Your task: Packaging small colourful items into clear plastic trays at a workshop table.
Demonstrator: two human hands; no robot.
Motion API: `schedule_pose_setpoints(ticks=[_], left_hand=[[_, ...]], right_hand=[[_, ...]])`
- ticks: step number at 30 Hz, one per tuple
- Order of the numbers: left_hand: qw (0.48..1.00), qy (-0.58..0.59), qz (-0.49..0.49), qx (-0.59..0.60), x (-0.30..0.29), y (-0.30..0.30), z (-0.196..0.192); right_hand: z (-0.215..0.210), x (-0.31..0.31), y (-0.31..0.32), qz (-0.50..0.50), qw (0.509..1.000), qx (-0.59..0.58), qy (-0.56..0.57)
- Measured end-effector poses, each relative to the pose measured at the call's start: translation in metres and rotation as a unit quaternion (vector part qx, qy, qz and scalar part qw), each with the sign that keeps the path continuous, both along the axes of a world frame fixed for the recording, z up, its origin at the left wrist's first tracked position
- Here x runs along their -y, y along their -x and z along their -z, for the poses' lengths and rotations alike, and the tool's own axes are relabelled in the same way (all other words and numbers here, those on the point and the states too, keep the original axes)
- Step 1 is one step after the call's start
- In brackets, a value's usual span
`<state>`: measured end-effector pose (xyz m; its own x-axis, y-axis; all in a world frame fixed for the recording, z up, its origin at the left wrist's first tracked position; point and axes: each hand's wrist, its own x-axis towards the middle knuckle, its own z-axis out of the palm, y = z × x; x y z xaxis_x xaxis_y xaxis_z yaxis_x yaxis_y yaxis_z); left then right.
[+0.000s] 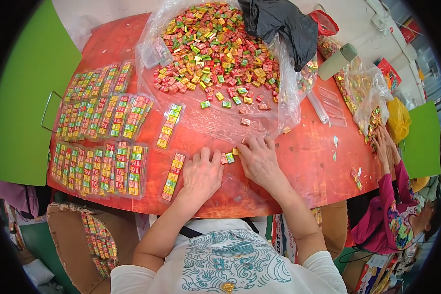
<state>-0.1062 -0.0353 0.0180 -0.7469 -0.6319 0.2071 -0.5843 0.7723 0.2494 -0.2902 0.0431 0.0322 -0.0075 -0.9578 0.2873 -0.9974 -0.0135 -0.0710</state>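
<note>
My left hand (201,174) rests palm down on the red table (304,157), fingers spread, touching a few small square candies (227,158) lined up between my hands. My right hand (259,159) lies flat beside them, its fingertips on the same little row near a clear plastic sleeve. A filled sleeve of candies (173,177) lies just left of my left hand, another filled sleeve (169,126) farther up. A big heap of loose red, green and yellow candies (215,49) sits on a clear plastic sheet beyond my hands.
Rows of filled sleeves (100,142) cover the table's left side. A black bag (279,24) and a pale green bottle (337,61) lie at the far side. Another person's hands (384,147) work at the right edge by a bag of candies (362,93).
</note>
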Motion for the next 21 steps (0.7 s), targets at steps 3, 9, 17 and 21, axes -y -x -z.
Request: schedule_pose_setpoints(ticks=[3, 9, 17, 21], left_hand=[[1.0, -0.001, -0.001, 0.002, -0.001, 0.0, -0.001], [1.0, -0.002, 0.0, -0.009, -0.001, -0.002, 0.002], [1.0, 0.005, 0.002, -0.015, -0.001, -0.001, 0.001], [1.0, 0.004, 0.007, -0.015, 0.002, 0.001, 0.0]], right_hand=[[0.002, -0.003, -0.001, 0.008, 1.0, 0.01, 0.012], [0.002, -0.003, -0.008, 0.023, 0.999, 0.017, 0.025], [0.006, 0.011, 0.011, 0.084, 0.995, 0.031, 0.042], [0.024, 0.013, 0.022, 0.081, 0.996, 0.006, 0.032]])
